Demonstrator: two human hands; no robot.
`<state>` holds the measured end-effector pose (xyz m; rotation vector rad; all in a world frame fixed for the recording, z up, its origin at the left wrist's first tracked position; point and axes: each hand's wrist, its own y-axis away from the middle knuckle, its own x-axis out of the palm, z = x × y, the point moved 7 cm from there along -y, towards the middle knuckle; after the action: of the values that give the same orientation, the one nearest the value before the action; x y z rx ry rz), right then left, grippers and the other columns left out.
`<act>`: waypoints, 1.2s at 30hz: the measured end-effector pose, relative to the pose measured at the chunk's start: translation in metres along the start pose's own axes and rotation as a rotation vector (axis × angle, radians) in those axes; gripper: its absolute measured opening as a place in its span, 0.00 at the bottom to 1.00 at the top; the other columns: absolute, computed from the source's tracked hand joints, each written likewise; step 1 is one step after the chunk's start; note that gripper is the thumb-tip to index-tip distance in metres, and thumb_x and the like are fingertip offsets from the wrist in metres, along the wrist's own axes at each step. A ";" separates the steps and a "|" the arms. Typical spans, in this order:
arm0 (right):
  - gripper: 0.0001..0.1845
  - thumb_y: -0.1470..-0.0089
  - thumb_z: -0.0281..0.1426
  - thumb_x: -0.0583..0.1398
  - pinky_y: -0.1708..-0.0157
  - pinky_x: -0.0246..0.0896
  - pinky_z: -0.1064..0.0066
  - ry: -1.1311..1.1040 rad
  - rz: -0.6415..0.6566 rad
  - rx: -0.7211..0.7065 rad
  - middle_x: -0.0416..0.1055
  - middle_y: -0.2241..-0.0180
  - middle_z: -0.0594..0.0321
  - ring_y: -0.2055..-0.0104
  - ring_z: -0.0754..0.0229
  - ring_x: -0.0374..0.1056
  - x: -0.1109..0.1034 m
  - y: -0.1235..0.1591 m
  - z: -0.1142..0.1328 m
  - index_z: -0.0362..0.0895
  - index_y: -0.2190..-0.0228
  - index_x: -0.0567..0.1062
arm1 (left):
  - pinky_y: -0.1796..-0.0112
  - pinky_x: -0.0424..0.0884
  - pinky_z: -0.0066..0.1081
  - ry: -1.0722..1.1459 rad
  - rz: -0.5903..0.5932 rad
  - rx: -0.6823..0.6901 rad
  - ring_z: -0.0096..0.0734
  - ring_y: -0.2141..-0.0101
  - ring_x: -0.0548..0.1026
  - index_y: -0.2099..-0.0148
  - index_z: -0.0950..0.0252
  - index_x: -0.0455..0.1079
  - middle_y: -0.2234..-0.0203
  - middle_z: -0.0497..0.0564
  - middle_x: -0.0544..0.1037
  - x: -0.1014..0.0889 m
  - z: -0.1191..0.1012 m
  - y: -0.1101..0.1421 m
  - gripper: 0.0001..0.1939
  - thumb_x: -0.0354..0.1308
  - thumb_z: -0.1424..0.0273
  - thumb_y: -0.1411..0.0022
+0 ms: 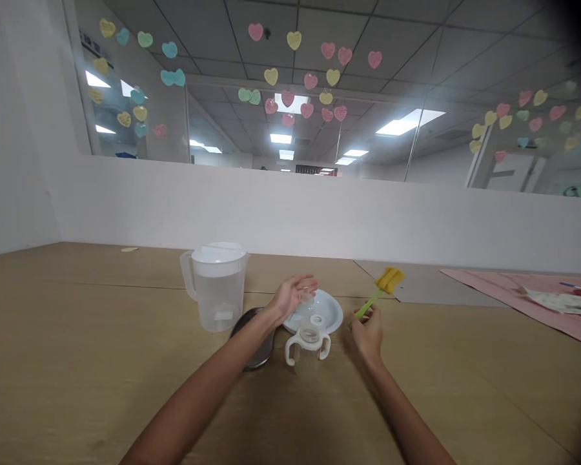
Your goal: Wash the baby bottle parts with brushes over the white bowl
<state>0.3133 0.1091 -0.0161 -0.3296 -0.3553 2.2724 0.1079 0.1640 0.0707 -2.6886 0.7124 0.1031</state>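
My right hand (368, 332) is closed round the green handle of a sponge brush (390, 281), its yellow sponge head pointing up and away. Over the back left of a white plate (336, 316), my left hand (290, 300) has its fingers stretched to the right. A small clear cap (306, 299) sits against those fingers and appears to be held; its exact shape is blurred. On the plate lies a white ring (316, 320). In front of the plate stands a clear baby bottle (307, 355), without a lid, with a white two-handled collar.
A translucent lidded pitcher (219, 294) stands left of my left hand. A dark metal dish (259, 352) lies partly under my left forearm. At the far right a pink cloth (494, 290) carries papers and a pen. A white wall (290, 213) with a window closes off the back.
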 end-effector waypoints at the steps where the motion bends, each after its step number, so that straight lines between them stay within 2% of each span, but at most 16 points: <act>1: 0.23 0.58 0.32 0.54 0.72 0.59 0.72 0.024 -0.028 -0.042 0.68 0.66 0.62 0.71 0.62 0.63 -0.003 0.002 0.007 0.44 0.56 0.60 | 0.54 0.67 0.31 0.198 0.027 -0.004 0.30 0.53 0.69 0.46 0.75 0.57 0.52 0.61 0.69 0.001 -0.005 0.001 0.24 0.32 0.68 0.40; 3: 0.23 0.56 0.33 0.53 0.72 0.57 0.71 0.066 -0.074 -0.139 0.69 0.67 0.61 0.73 0.61 0.62 -0.007 0.008 0.020 0.43 0.55 0.61 | 0.51 0.64 0.33 0.602 0.067 -0.030 0.33 0.53 0.69 0.50 0.76 0.61 0.54 0.62 0.71 0.002 -0.013 0.004 0.22 0.39 0.71 0.43; 5: 0.22 0.54 0.34 0.51 0.72 0.57 0.71 0.110 -0.098 -0.246 0.69 0.72 0.62 0.75 0.61 0.62 -0.009 0.015 0.030 0.41 0.55 0.63 | 0.50 0.62 0.32 0.792 0.064 -0.059 0.33 0.55 0.71 0.55 0.74 0.66 0.59 0.60 0.74 0.003 -0.016 0.007 0.19 0.46 0.78 0.51; 7: 0.22 0.52 0.34 0.50 0.73 0.57 0.71 0.159 -0.104 -0.348 0.69 0.75 0.62 0.76 0.61 0.63 -0.009 0.021 0.037 0.40 0.55 0.65 | 0.50 0.62 0.31 0.782 0.014 -0.070 0.32 0.58 0.72 0.60 0.73 0.69 0.63 0.58 0.76 0.003 -0.015 0.008 0.20 0.47 0.85 0.57; 9: 0.20 0.52 0.32 0.49 0.73 0.57 0.71 0.215 -0.104 -0.484 0.70 0.75 0.60 0.75 0.60 0.64 -0.007 0.029 0.043 0.39 0.57 0.67 | 0.51 0.62 0.30 0.708 -0.028 -0.078 0.31 0.61 0.73 0.63 0.72 0.71 0.65 0.57 0.77 0.003 -0.014 0.009 0.17 0.50 0.86 0.56; 11: 0.20 0.53 0.30 0.48 0.73 0.59 0.71 0.269 -0.091 -0.663 0.72 0.72 0.57 0.74 0.59 0.66 -0.004 0.038 0.052 0.38 0.59 0.69 | 0.53 0.64 0.30 0.641 -0.023 -0.080 0.31 0.62 0.73 0.61 0.72 0.71 0.65 0.57 0.77 0.006 -0.013 0.011 0.14 0.55 0.82 0.53; 13: 0.19 0.53 0.28 0.48 0.74 0.59 0.71 0.301 -0.051 -0.832 0.73 0.72 0.57 0.75 0.60 0.67 0.001 0.047 0.059 0.38 0.60 0.70 | 0.55 0.65 0.32 0.576 -0.004 -0.061 0.32 0.63 0.73 0.59 0.71 0.71 0.64 0.57 0.77 0.006 -0.015 0.012 0.14 0.59 0.77 0.52; 16: 0.18 0.53 0.26 0.48 0.76 0.60 0.73 0.331 -0.005 -0.962 0.72 0.75 0.59 0.78 0.61 0.66 0.006 0.055 0.066 0.38 0.61 0.70 | 0.57 0.66 0.32 0.465 -0.040 -0.026 0.35 0.63 0.73 0.60 0.72 0.72 0.65 0.57 0.77 0.001 -0.017 0.013 0.16 0.62 0.75 0.56; 22: 0.17 0.53 0.25 0.48 0.76 0.61 0.72 0.327 -0.018 -0.964 0.73 0.73 0.57 0.77 0.60 0.67 0.005 0.055 0.067 0.37 0.62 0.70 | 0.61 0.67 0.34 0.273 -0.166 0.025 0.38 0.64 0.74 0.62 0.72 0.73 0.66 0.58 0.77 -0.013 -0.015 0.012 0.18 0.63 0.69 0.57; 26: 0.18 0.53 0.26 0.49 0.76 0.61 0.72 0.275 -0.024 -0.888 0.73 0.73 0.57 0.77 0.61 0.67 0.003 0.051 0.063 0.38 0.61 0.71 | 0.61 0.68 0.33 0.158 -0.207 0.134 0.36 0.65 0.74 0.65 0.71 0.73 0.67 0.57 0.77 -0.018 -0.017 0.009 0.14 0.61 0.67 0.54; 32: 0.19 0.52 0.27 0.49 0.73 0.63 0.71 0.154 -0.131 -0.714 0.74 0.69 0.55 0.71 0.59 0.69 -0.008 0.041 0.048 0.37 0.59 0.71 | 0.62 0.68 0.31 0.027 -0.239 0.229 0.33 0.66 0.74 0.63 0.70 0.71 0.65 0.57 0.77 -0.022 -0.022 0.010 0.12 0.58 0.68 0.50; 34: 0.19 0.53 0.27 0.49 0.71 0.64 0.71 0.149 -0.123 -0.759 0.74 0.68 0.55 0.70 0.58 0.69 -0.008 0.042 0.050 0.38 0.59 0.71 | 0.62 0.67 0.30 -0.064 -0.242 0.254 0.33 0.65 0.74 0.62 0.70 0.71 0.65 0.56 0.76 -0.021 -0.027 0.013 0.12 0.55 0.67 0.47; 36: 0.20 0.53 0.25 0.49 0.71 0.64 0.71 0.182 -0.061 -0.867 0.74 0.68 0.56 0.70 0.58 0.70 -0.003 0.048 0.058 0.40 0.60 0.72 | 0.62 0.66 0.30 -0.180 -0.230 0.294 0.32 0.65 0.73 0.63 0.69 0.71 0.65 0.55 0.76 -0.019 -0.034 0.017 0.12 0.52 0.67 0.45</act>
<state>0.2629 0.0671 0.0205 -0.9340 -1.2262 1.8921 0.0828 0.1471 0.1005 -2.4202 0.3310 0.1646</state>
